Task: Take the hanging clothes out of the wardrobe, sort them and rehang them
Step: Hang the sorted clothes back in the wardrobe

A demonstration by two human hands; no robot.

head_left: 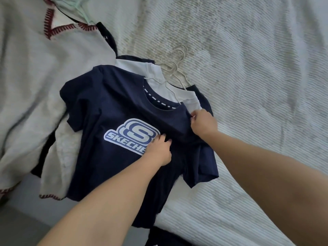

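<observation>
Where the view begins at the far left, a grey garment [26, 71] with red stitching along its edges lies spread over the bed [257, 68], and a pale green hanger [78, 10] pokes out at its neckline near the top edge. A strip of black cloth [108, 37] shows along its right side.

Just right of it, overlapping its lower part, a navy T-shirt [110, 107] lies face up on top of a small pile, its white and blue logo [132, 135] on the chest. Beneath its collar a white garment [152, 73] sticks out, and under that another dark garment [204, 96] shows at the right shoulder. Thin white hangers [175, 65] fan out from the necks of this pile onto the ribbed, pale bedcover.

The left hand [158, 150] rests on the shirt's chest at the right end of the logo, fingers curled down into the fabric and bunching it slightly; whether it truly pinches the cloth or only presses it I cannot tell. Further right, the right hand [204, 124] sits at the shirt's right shoulder, its fingers and thumb closed in a pinch on the navy fabric just beside the collar. Both bare forearms reach in from the bottom edge.

At the bottom edge, a dark item [165, 237] is partly in view.
</observation>
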